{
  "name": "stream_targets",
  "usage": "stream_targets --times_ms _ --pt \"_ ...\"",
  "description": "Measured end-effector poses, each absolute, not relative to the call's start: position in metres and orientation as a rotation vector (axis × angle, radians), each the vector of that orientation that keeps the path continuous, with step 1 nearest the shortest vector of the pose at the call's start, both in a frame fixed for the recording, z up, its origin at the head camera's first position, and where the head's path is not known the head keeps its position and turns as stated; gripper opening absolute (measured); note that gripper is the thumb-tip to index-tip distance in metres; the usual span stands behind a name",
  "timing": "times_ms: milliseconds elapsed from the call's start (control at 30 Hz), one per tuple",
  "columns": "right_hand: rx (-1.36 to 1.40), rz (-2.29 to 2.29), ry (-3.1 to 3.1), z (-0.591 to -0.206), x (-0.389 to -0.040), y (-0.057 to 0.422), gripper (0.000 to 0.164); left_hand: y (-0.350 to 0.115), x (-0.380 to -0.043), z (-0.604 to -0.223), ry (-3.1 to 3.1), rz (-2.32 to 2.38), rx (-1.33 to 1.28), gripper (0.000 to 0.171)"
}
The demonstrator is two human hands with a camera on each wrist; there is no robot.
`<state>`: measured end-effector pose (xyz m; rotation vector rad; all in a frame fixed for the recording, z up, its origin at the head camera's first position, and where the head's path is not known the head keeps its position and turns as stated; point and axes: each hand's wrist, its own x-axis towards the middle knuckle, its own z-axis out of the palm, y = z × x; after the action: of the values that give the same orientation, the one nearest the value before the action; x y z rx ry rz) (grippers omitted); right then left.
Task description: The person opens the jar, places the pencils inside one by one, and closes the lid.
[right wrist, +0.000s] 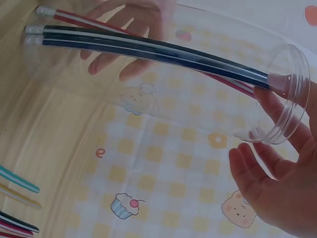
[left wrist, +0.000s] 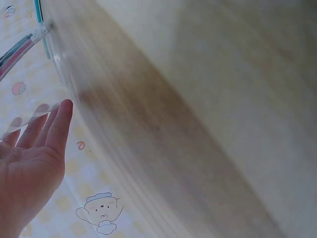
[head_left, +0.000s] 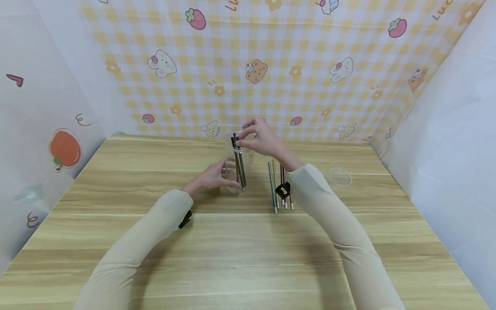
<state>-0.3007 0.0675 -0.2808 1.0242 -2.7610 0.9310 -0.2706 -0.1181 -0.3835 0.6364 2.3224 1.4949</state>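
Note:
A tall clear plastic jar [head_left: 249, 161] stands upright on the table, with several pencils [right wrist: 148, 47] inside, dark ones and a red one, their white eraser ends at the bottom. My left hand [head_left: 211, 176] holds the jar's side, thumb in front and fingers behind; the left wrist view shows those fingers [left wrist: 59, 126] fairly straight. At the jar's mouth, my right hand [head_left: 261, 137] pinches the top end of a dark pencil between thumb and forefinger, just inside the rim [right wrist: 297, 94]. Whether it grips one dark pencil or both, I cannot tell.
More pencils [head_left: 272, 185], teal, yellow and dark, lie right of the jar under my right forearm, erasers toward me. Farther right lies a round clear lid [head_left: 339, 177]. A checked cloth [head_left: 217, 64] hangs behind the wooden table [head_left: 232, 254], with white cloth at both sides.

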Motion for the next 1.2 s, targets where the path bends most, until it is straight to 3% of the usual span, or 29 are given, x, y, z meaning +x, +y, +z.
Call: stream_targets --times_ms 667,1200 --pt "0.878 1.237 -2.764 -0.283 -0.307 0.071 0.018 -0.117 -0.269 -0.379 2.321 1.474 0.613 0.071" --pt "0.578 1.909 -2.516 -0.296 -0.317 0.123 0.027 -0.116 -0.267 -0.379 2.351 1.448 0.580 0.075"
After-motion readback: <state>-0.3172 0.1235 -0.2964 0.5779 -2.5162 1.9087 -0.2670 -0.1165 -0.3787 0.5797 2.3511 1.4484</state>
